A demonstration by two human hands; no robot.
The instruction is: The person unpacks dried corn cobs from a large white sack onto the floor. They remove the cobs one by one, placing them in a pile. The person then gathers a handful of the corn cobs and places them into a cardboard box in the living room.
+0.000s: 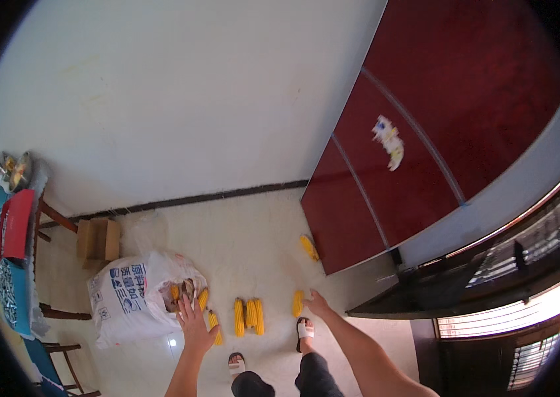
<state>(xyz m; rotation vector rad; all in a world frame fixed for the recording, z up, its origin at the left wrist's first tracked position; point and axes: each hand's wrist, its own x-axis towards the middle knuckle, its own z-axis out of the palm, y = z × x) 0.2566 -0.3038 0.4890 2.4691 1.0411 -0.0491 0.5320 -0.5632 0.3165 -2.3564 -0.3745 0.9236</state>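
Note:
My left hand (195,324) is open with its fingers spread. It hovers by the mouth of a white woven sack (118,301) with blue print, which lies on its side at the left. Inside the sack's mouth, yellow corn and something brown partly show. One corn cob (203,298) rests at that mouth, and another cob (214,327) lies just right of my left hand. My right hand (318,304) reaches to the right edge of a single corn cob (298,303), fingers apart; contact is hard to make out. Between my hands lies a group of cobs (251,316), side by side.
Another cob (309,248) lies by a dark red panel (419,132) at the right. A cardboard box (98,239) stands behind the sack, near a cluttered table (40,264) at the far left. My sandalled feet (304,334) are just below the cobs. A dark door (419,291) is at the right.

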